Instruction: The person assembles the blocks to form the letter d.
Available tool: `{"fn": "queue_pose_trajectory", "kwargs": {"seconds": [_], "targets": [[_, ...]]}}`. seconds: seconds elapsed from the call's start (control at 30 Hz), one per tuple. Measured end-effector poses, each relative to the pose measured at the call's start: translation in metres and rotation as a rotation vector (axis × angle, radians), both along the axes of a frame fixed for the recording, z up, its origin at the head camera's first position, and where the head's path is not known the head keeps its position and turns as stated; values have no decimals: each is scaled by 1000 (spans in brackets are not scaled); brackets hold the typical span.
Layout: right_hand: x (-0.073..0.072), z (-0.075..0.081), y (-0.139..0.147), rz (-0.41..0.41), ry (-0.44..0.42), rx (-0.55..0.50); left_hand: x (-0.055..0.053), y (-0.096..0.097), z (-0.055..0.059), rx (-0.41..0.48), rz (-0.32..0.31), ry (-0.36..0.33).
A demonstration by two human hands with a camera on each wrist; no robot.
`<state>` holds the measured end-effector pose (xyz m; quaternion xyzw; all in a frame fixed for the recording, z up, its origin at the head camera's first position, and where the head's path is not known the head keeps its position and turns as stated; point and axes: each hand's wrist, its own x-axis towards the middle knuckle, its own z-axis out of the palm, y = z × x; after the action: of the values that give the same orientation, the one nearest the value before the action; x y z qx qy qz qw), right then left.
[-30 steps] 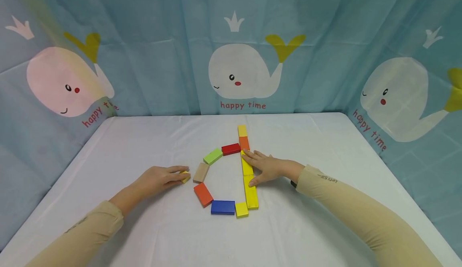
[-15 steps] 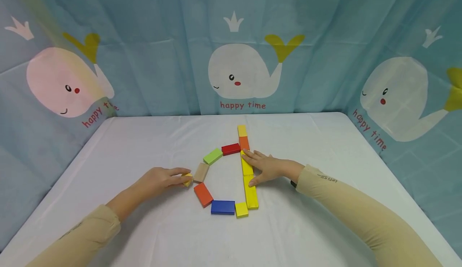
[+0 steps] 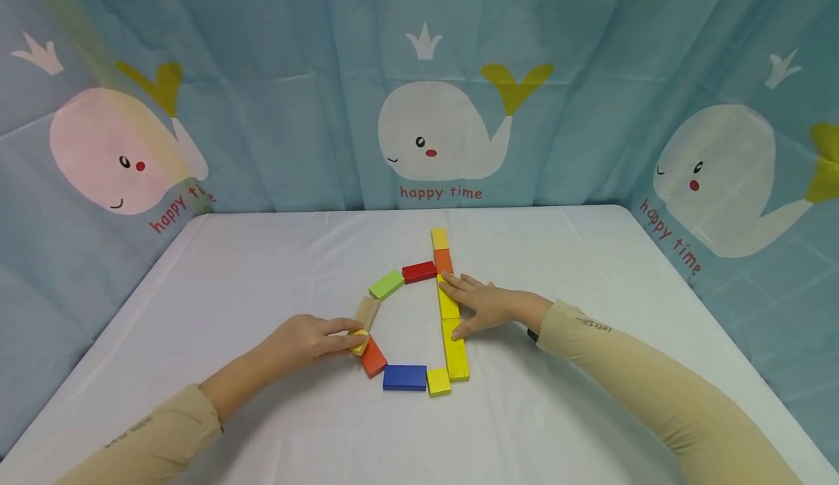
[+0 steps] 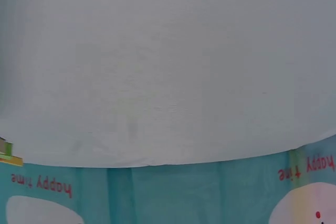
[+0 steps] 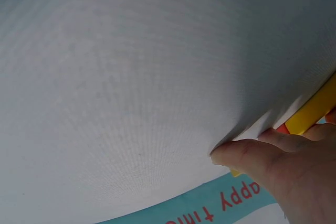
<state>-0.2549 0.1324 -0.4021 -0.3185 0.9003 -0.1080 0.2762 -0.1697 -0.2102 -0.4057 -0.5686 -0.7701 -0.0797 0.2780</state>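
Observation:
My left hand (image 3: 308, 343) pinches a small yellow block (image 3: 358, 344) between its fingertips. That block sits where the tan block (image 3: 368, 312) and the orange block (image 3: 374, 357) come close, covering part of the orange one from above. Fingers spread, my right hand (image 3: 481, 303) rests on two long yellow blocks (image 3: 457, 357) laid end to end. In the right wrist view the same hand (image 5: 304, 169) is beside a yellow block (image 5: 315, 106). The left wrist view does not show the left hand, only block edges (image 4: 10, 159) at the far left.
A curved row continues with green (image 3: 387, 284), red (image 3: 419, 271), blue (image 3: 404, 377) and small yellow (image 3: 438, 381) blocks. Another orange block (image 3: 443, 261) and a yellow one (image 3: 440, 238) extend the straight line backward. A white cloth (image 3: 262, 252) covers the table; a whale-print curtain (image 3: 295, 143) surrounds it.
My left hand has moved right and nearer to me, bringing the small yellow block to the tan and orange blocks. The orange block looks slightly turned. My right hand has stayed still.

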Motion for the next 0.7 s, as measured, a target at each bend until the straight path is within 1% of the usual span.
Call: {"fn": "queue_pose_trajectory", "kwargs": {"seconds": [0.13,0.2,0.33,0.47,0.57,0.7], "targets": [[0,0,-1,-3,-2,0,7,11,-1,-17,-13,-4],[1,0,-1,-5,-4,3,10,17,-1,-21,-21,11],[1,1,0,1,-2,-1,16,29,0,3,-32,26],[1,0,0,7,3,1,20,41,-1,31,-35,-20],[1,0,0,3,6,7,22,48,-3,37,-33,-34],[0,-1,0,3,10,10,24,57,-4,46,-38,-21]]}}
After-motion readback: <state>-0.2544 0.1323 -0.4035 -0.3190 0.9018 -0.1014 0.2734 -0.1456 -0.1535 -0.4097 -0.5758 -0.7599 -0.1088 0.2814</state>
